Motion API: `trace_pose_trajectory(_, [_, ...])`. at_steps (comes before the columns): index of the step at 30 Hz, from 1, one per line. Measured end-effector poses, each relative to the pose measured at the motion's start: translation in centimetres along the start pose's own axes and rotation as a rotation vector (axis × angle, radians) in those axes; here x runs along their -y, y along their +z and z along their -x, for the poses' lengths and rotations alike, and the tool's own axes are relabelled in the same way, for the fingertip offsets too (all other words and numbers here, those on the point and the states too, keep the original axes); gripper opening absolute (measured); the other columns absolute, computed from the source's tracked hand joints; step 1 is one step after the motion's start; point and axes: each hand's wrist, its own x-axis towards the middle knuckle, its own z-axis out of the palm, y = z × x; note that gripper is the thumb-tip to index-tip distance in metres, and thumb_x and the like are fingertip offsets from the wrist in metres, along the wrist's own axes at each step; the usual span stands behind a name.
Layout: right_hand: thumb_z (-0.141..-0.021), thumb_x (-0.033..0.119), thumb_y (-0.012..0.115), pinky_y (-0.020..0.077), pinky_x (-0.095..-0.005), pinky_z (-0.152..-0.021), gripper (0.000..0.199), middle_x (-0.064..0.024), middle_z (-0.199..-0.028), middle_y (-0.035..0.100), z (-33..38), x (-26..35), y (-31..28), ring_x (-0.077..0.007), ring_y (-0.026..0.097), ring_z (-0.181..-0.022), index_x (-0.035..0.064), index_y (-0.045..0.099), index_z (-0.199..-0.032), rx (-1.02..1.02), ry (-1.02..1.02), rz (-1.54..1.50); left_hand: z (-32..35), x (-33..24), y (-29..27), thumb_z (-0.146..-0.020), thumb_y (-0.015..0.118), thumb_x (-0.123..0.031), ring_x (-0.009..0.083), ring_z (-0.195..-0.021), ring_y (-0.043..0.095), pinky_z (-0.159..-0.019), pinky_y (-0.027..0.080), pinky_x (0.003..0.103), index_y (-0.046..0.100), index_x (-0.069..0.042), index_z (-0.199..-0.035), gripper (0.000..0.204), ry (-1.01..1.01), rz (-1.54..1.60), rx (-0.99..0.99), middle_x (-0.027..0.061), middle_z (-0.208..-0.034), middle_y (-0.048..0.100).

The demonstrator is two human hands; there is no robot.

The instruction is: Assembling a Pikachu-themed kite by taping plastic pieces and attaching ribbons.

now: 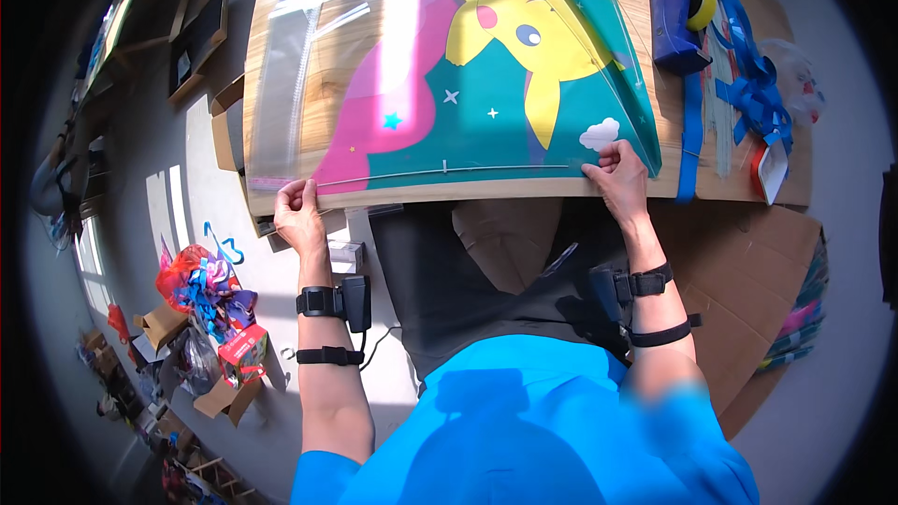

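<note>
A colourful kite with a yellow cartoon figure on teal and pink lies flat on a wooden table. A thin rod runs along its near edge. My left hand pinches the kite's pink left corner at the table's front edge. My right hand is closed on the near edge at the right, beside a white cloud print. A clear plastic sleeve lies on the table's left part, partly under the kite.
A blue winder with a yellow spool and blue ribbon lie at the table's right end. Flattened cardboard sits on the floor to my right. Open boxes and a bag of colourful items stand on the floor at left.
</note>
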Motion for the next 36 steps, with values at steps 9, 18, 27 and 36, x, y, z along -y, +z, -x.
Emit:
trace_pose_trajectory(9, [-0.077,0.003,0.073,0.0509,-0.0317,-0.070,0.023,-0.0077,-0.091,0.063,1.3,0.7,-0.8,-0.0176,0.060,-0.077,0.0021,0.059,-0.095,-0.067,-0.094,0.006,0.5,-0.9,-1.7,-0.093,0.065,-0.016,0.0098,-0.080,0.056,-0.074,0.047,0.024,0.065,-0.002,-0.108,0.021,0.045,-0.036,-0.046,0.0055,-0.097,0.063])
trace_pose_trajectory(18, [-0.085,0.030,0.065,0.0208,-0.0463,-0.118,0.070,-0.0144,-0.154,0.034,7.0,11.4,10.9,-0.0299,0.030,-0.144,0.0013,0.039,-0.144,0.111,-0.884,0.246,7.7,-6.4,2.7,-0.084,0.066,-0.036,0.0252,-0.149,0.015,-0.121,0.006,0.049,0.022,-0.011,-0.153,0.086,0.785,-0.648,0.443,0.0052,-0.160,0.019])
trace_pose_trajectory(27, [-0.084,0.045,0.062,0.0137,-0.0462,-0.121,0.083,-0.0141,-0.157,0.026,6.5,7.4,12.0,-0.0291,0.021,-0.147,0.0021,0.030,-0.148,0.163,-0.811,0.413,7.2,-4.3,3.3,-0.085,0.065,-0.037,0.0277,-0.149,0.012,-0.122,0.003,0.047,0.023,-0.005,-0.152,0.085,0.857,-0.713,0.479,0.0073,-0.161,0.019])
trace_pose_trajectory(36, [-0.074,0.037,0.075,0.0131,-0.0463,-0.121,0.097,-0.0149,-0.158,0.022,5.4,-0.1,3.6,-0.0299,0.018,-0.148,0.0015,0.025,-0.150,0.065,-0.589,0.549,6.8,-4.0,2.7,-0.088,0.055,-0.050,0.0278,-0.149,0.010,-0.122,0.003,0.046,0.021,-0.006,-0.153,0.085,0.866,-0.757,0.490,0.0074,-0.161,0.017])
